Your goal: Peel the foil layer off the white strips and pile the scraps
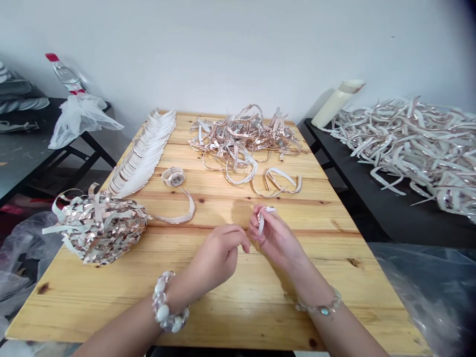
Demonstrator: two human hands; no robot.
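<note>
My right hand [277, 238] is closed around a short bent strip [262, 223], white with a shiny rose-gold edge. Close beside it, my left hand [223, 250] has its fingers curled together, and whatever may be between the fingertips is hidden. Beyond my hands, a looped white and rose-gold strip [284, 181] lies on the wooden table [238, 307]. Behind that is a tangled pile of similar strips [241, 131]. To the left, a curved bundle of thin strips [186, 210] rests near a wristwatch [173, 176].
A heap of shiny trimmings [104, 228] sits at the table's left edge, below a long row of overlapped white strips [145, 153]. On the right, a black table [345, 198] bears many loose strips and a cream roll [338, 101]. A bottle [67, 74] and plastic bag [80, 116] stand left.
</note>
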